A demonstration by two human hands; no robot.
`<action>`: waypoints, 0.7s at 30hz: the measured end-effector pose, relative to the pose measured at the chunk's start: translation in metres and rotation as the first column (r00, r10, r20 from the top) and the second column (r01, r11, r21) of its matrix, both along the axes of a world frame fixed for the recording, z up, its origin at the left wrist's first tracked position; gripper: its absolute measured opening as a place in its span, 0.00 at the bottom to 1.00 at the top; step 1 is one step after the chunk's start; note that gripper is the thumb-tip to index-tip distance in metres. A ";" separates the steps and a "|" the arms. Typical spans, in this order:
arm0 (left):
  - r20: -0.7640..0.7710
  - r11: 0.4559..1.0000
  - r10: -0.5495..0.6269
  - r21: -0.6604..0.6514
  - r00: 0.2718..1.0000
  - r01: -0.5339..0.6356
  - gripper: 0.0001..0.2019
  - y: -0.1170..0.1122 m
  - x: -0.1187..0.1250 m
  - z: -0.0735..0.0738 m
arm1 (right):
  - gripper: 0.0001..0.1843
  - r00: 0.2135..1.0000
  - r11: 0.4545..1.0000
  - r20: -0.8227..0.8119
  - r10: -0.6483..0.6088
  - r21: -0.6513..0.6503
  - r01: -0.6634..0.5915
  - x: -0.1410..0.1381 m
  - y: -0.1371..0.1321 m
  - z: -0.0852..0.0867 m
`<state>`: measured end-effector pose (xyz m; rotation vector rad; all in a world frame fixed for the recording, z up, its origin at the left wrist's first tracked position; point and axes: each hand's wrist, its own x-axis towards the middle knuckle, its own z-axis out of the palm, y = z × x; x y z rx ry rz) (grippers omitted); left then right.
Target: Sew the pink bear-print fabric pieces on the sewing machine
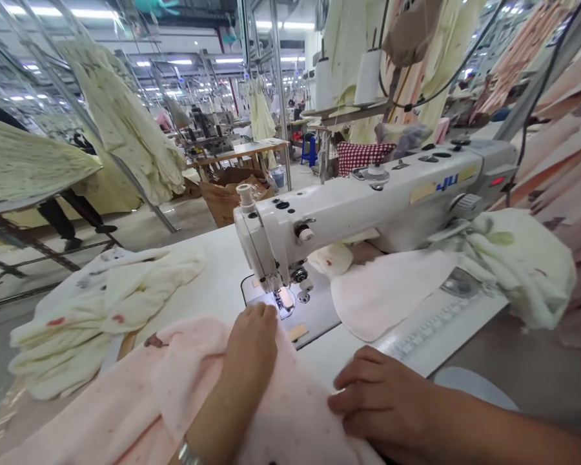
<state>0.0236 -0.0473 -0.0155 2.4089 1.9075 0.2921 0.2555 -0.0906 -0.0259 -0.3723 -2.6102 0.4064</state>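
Observation:
A pale pink fabric piece [184,381] with small printed spots lies across the front of the sewing table, its upper end near the needle. My left hand [252,342] is closed on it just in front of the presser foot [281,303], fingers together and bent down. At the fabric's right edge, my right hand [380,400] has its fingers curled over the cloth; its thumb is hidden. The white sewing machine [348,206] stands behind both hands, its needle area lit.
Cream printed cloth [77,329] is heaped at the table's left. Another pale pink piece [387,290] lies under the machine arm, with bunched cream cloth [518,258] at the right end. Thread cones [368,77] stand behind. A person's legs [61,216] show at far left.

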 end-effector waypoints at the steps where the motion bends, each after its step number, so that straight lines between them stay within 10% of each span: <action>1: -0.011 1.000 -0.023 -0.002 1.000 0.023 0.12 -0.006 0.000 0.000 | 0.09 1.000 1.000 0.002 0.000 -0.007 0.000 0.002 0.002 -0.001; 7: -0.040 0.995 -0.049 0.079 0.998 0.052 0.19 -0.027 0.000 -0.007 | 0.08 0.999 0.999 -0.007 -0.048 0.013 0.048 0.009 0.010 -0.002; 21: -0.066 0.946 -0.234 0.217 0.970 0.242 0.15 0.002 -0.012 -0.009 | 0.05 0.991 0.989 0.047 -0.126 0.081 0.122 0.005 0.013 -0.005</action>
